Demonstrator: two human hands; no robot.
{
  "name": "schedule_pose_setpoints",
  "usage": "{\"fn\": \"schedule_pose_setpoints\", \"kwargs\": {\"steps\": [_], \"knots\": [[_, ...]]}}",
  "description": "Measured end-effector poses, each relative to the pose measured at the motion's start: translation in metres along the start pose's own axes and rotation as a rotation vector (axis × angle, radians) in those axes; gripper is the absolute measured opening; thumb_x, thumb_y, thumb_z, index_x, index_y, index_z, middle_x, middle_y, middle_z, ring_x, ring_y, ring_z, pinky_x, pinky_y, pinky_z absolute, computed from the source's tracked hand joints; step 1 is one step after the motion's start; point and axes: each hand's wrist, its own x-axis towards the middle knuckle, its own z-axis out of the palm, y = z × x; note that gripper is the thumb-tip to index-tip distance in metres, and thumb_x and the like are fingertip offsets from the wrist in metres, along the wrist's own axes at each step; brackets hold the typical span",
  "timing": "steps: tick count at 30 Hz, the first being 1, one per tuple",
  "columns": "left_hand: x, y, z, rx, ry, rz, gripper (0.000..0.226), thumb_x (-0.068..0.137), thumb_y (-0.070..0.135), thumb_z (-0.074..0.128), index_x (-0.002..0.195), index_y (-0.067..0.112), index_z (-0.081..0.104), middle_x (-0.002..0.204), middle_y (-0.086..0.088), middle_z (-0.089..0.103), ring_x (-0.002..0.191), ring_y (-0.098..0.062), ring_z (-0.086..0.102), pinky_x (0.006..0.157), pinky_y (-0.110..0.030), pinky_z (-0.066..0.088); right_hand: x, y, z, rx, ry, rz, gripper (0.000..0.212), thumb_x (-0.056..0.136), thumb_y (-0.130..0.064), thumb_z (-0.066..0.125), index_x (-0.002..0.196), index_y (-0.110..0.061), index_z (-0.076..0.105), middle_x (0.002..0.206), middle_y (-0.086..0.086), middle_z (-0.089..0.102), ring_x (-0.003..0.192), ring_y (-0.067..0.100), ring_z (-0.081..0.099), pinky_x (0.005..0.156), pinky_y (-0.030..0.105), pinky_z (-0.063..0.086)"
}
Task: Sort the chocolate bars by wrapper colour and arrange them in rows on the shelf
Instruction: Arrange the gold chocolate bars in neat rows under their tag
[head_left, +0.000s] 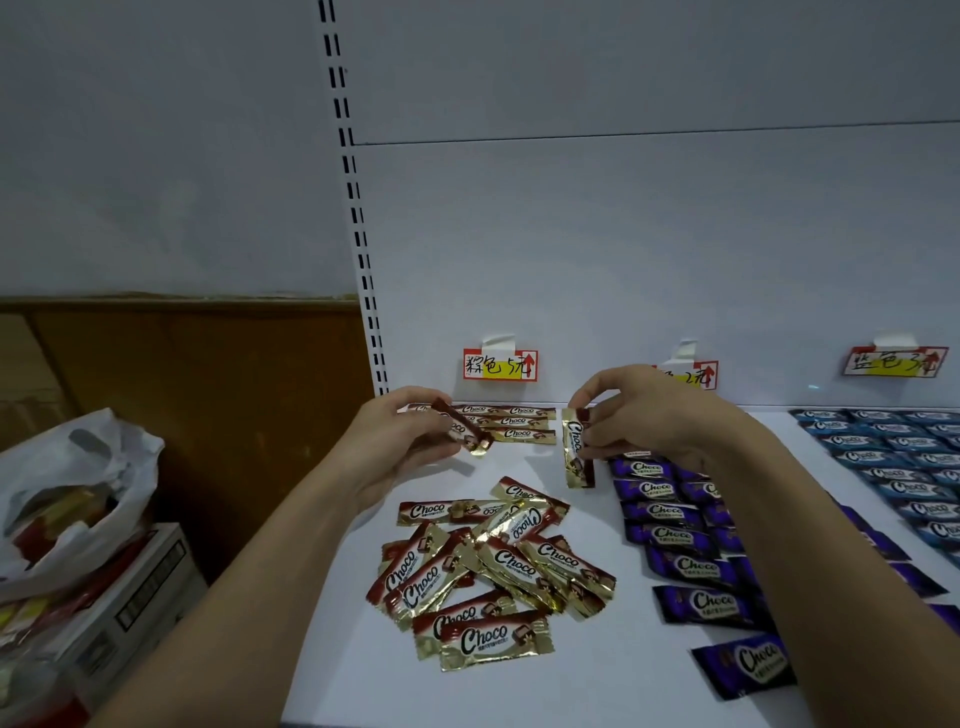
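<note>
I'm partway through the brown-and-gold lot: my left hand pinches one brown bar by its long edges, tilted, held just over the front of the short brown row already lying against the back panel under the leftmost price tag. My right hand pinches a second brown bar between thumb and fingertips, hanging upright just beside the purple rows. The rest of the brown bars sit in a loose heap on the white shelf in front of me, overlapping every which way. Purple looks laid out already, and blue rows fill the far right, though the right edge is cut off so I can't vouch for how complete they are. Step in hand, as I read it, is extending the brown row. Next move calls for laying the left bar flat, label up, parallel to the row and touching its front bar, then turning the right bar to match and setting it beside, before going back to the heap
</note>
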Motion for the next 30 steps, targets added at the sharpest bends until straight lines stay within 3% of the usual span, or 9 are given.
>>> {"fn": "schedule_pose_setpoints", "kwargs": {"steps": [4,9,12,15,18,20,23,26,30], "knots": [[0.003,-0.001,0.0,0.143,0.018,0.043,0.018,0.081,-0.007,0.068,0.098,-0.002,0.064,0.093,-0.021,0.07,0.075,-0.022,0.072,0.074,-0.029,0.06,0.001,0.001,-0.001,-0.113,0.028,-0.041,0.016,0.087,0.002,0.066,0.096,-0.01,0.071,0.095,0.013,0.071,0.077,0.021,0.069,0.074,0.031,0.06],[0.001,-0.005,0.003,0.49,-0.15,0.114,0.022,0.079,-0.005,0.071,0.097,0.008,0.067,0.099,-0.012,0.066,0.079,-0.021,0.071,0.071,-0.026,0.059,-0.003,0.001,0.001,-0.254,-0.013,-0.049,0.019,0.092,-0.006,0.063,0.091,-0.023,0.07,0.1,0.014,0.069,0.082,0.027,0.07,0.071,0.04,0.062],[-0.001,-0.007,0.006,0.707,-0.199,0.14,0.018,0.081,0.0,0.071,0.093,0.014,0.073,0.095,-0.005,0.066,0.076,-0.012,0.068,0.063,-0.02,0.056,-0.006,0.002,0.007,-0.329,-0.109,-0.013,0.023,0.093,-0.002,0.059,0.09,-0.023,0.069,0.107,0.016,0.063,0.087,0.036,0.069,0.069,0.043,0.062],[-0.002,-0.009,0.007,0.846,-0.202,0.195,0.014,0.081,0.005,0.073,0.089,0.016,0.074,0.081,0.005,0.064,0.062,-0.002,0.058,0.053,-0.009,0.045,-0.005,0.003,0.01,-0.402,-0.138,0.015,0.021,0.09,0.0,0.063,0.094,-0.021,0.067,0.102,0.014,0.067,0.079,0.031,0.072,0.076,0.042,0.061],[-0.003,-0.008,0.008,0.899,-0.189,0.228,0.012,0.08,0.009,0.075,0.087,0.018,0.075,0.081,0.009,0.065,0.068,-0.003,0.058,0.054,-0.01,0.045,-0.005,0.001,0.011,-0.451,-0.125,0.021,0.019,0.086,0.001,0.067,0.099,-0.012,0.069,0.092,0.012,0.073,0.077,0.027,0.073,0.076,0.036,0.061],[-0.002,-0.005,0.005,0.91,-0.157,0.239,0.012,0.079,0.01,0.077,0.083,0.021,0.075,0.084,0.009,0.068,0.077,-0.006,0.062,0.062,-0.014,0.049,-0.005,-0.004,0.014,-0.46,-0.13,0.023,0.017,0.085,0.001,0.068,0.099,-0.008,0.071,0.088,0.011,0.073,0.074,0.025,0.072,0.071,0.03,0.061],[0.006,0.006,-0.007,0.879,-0.086,0.236,0.012,0.077,0.011,0.078,0.081,0.023,0.077,0.084,0.007,0.071,0.084,-0.008,0.063,0.077,-0.022,0.052,-0.001,-0.011,0.018,-0.539,-0.159,0.019,0.016,0.085,-0.004,0.071,0.097,-0.014,0.073,0.088,0.01,0.072,0.068,0.021,0.068,0.068,0.028,0.06],[0.018,0.021,-0.02,0.874,-0.006,0.241,0.011,0.079,0.013,0.077,0.084,0.022,0.078,0.083,0.008,0.071,0.079,-0.004,0.061,0.063,-0.013,0.045,0.007,-0.015,0.018,-0.607,-0.127,-0.005,0.016,0.086,-0.007,0.071,0.1,-0.014,0.073,0.095,0.011,0.073,0.063,0.018,0.067,0.068,0.028,0.059],[0.037,0.024,-0.021,0.911,0.029,0.238,0.012,0.079,0.011,0.077,0.083,0.023,0.077,0.083,0.007,0.071,0.081,-0.008,0.065,0.07,-0.019,0.051,0.018,-0.011,0.015,-0.571,-0.03,-0.009,0.013,0.087,-0.004,0.069,0.098,-0.008,0.072,0.079,0.008,0.069,0.054,0.017,0.063,0.051,0.021,0.052]]}}
